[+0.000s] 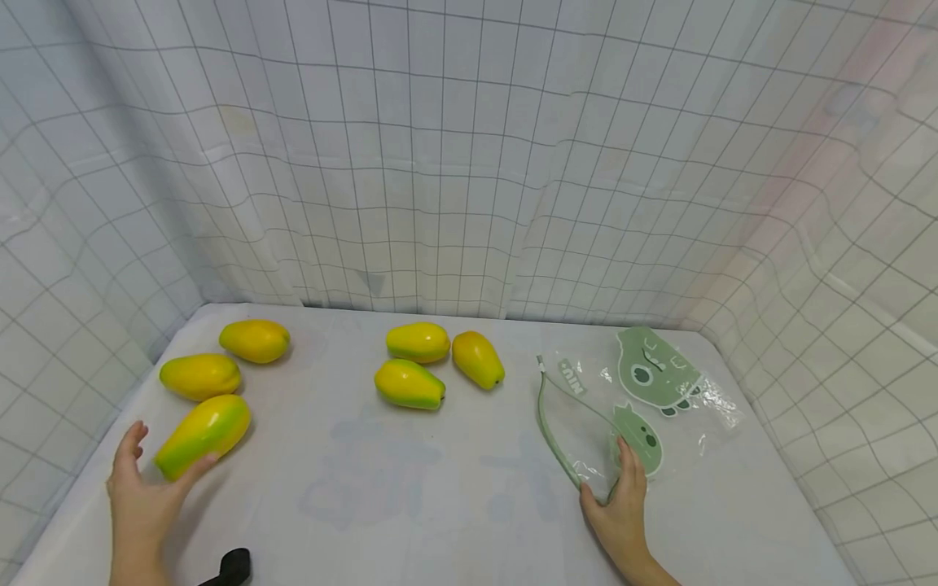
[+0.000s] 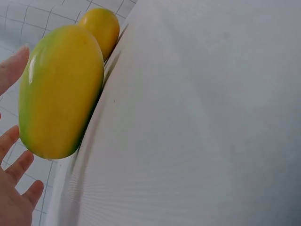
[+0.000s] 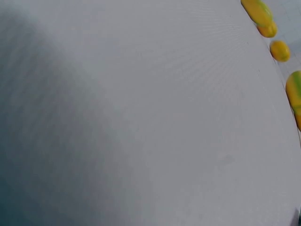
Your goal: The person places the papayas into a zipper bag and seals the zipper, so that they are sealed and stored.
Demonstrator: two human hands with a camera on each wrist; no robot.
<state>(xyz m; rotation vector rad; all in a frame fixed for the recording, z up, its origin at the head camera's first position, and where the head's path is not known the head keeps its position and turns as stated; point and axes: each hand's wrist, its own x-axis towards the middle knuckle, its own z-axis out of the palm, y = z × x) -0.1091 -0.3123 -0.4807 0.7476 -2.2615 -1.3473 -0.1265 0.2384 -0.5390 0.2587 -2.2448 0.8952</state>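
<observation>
At the table's left side, my left hand [image 1: 146,496] is spread beside the nearest papaya [image 1: 205,435], which is yellow and green. Its thumb lies along the near side of the fruit and the other fingers stand apart on the left. In the left wrist view the same papaya [image 2: 61,94] has fingertips [image 2: 22,162] close to its lower end; contact is unclear. My right hand [image 1: 623,517] is at the near edge of a clear plastic bag [image 1: 593,382] with green cartoon prints and a green strip [image 1: 550,431]. Its thumb and fingers are apart over that edge. The right wrist view does not show its fingers.
Two more papayas, one nearer [image 1: 200,377] and one farther [image 1: 255,340], lie behind on the left. Three others, including a front papaya [image 1: 410,384], are grouped mid-table. A black object [image 1: 234,563] juts in at the bottom edge. Gridded white curtains [image 1: 440,163] surround the table [image 1: 440,513].
</observation>
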